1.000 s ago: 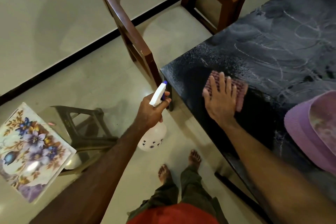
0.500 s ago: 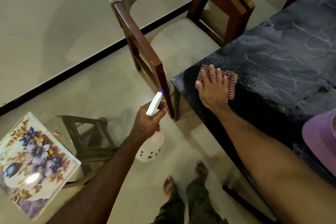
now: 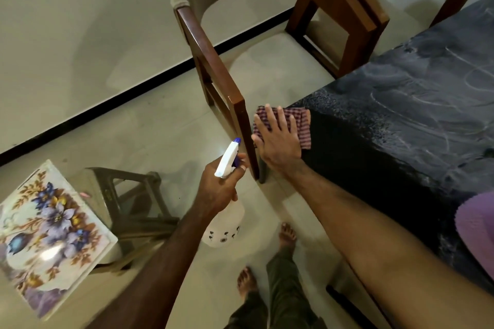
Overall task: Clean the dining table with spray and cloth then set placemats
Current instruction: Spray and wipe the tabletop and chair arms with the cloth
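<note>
While the right hand point(image 3: 278, 141) pressed flat, fingers spread, on the red-and-white checked cloth point(image 3: 295, 125), that cloth lay at the near corner of the dark speckled stone tabletop point(image 3: 401, 120), partly over its edge. Soft and limp, it would likely bunch unless held down under the palm. The left hand point(image 3: 219, 187) had its grip wrapped around the neck of the white plastic spray bottle point(image 3: 224, 219), hanging over the floor. Just left of the wiping hand stood the brown wooden chair arm point(image 3: 235, 104), leaving little room; open wet surface stretched away to its right.
</note>
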